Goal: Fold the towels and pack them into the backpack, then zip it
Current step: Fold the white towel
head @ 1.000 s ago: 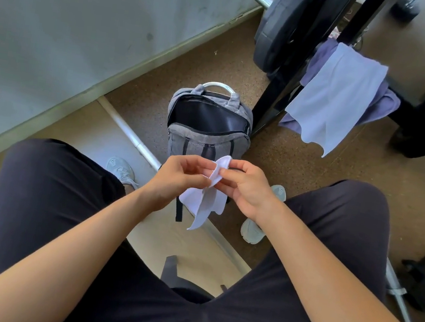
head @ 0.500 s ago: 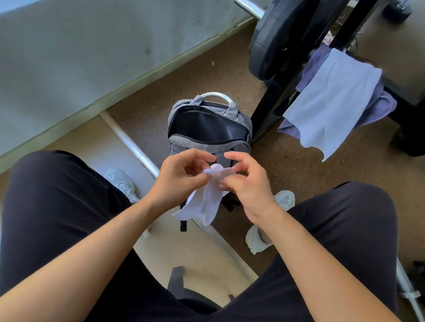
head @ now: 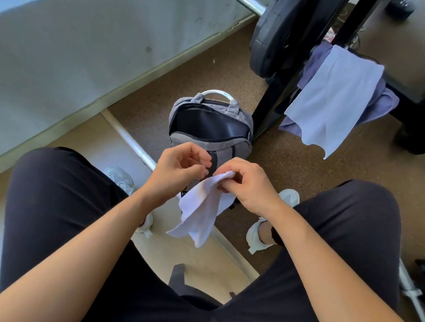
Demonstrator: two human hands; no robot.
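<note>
The right hand (head: 250,187) pinches the top corner of a small white towel (head: 200,210), which hangs limp and creased between the knees. The left hand (head: 173,173) is curled just beside it, gripping nothing visible. Beyond, the grey backpack (head: 195,141) stands unzipped.

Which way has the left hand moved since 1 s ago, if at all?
Yes. Against the backpack, the left hand has moved forward over its front panel and apart from the right hand, which pinches the small towel.
</note>
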